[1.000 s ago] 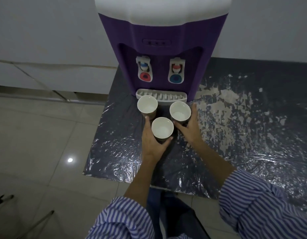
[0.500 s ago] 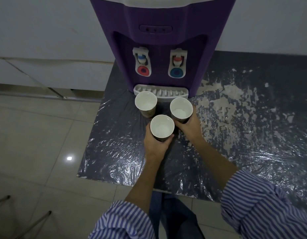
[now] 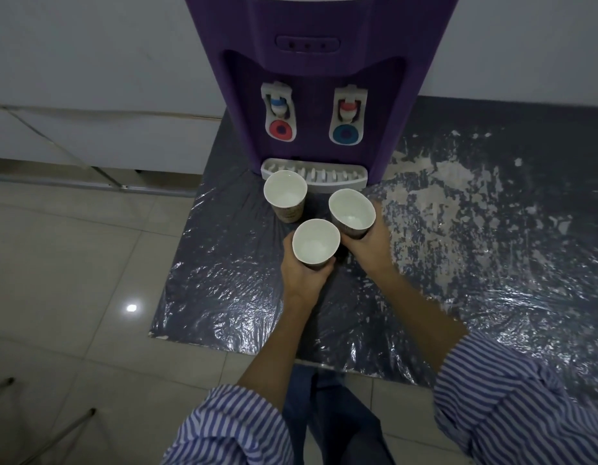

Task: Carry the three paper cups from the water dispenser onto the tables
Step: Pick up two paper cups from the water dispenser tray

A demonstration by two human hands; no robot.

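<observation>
Both cups are coming up now: a second ago the hands were only closing in beside them, and the right one is now tipping toward the left as it rises. The left hand (image 3: pixel 302 275) is wrapping snugly around the near cup (image 3: pixel 315 242), fingers curled about its lower wall, while the right hand (image 3: pixel 371 241) is closing round the right cup (image 3: pixel 352 213), whose rim is nearly brushing the near cup's. The third cup (image 3: pixel 285 195) is standing alone just beyond the left hand, in front of the water dispenser (image 3: pixel 319 82) and its drip tray (image 3: pixel 328 174). The risk I'm seeing: that tilt, if it is holding water, could be sending a spill over the plastic-covered table (image 3: pixel 492 263). The rims could also be knocking together, and squeezing thin paper too hard could be buckling a wall. With both hands full, the third cup is needing another trip.
</observation>
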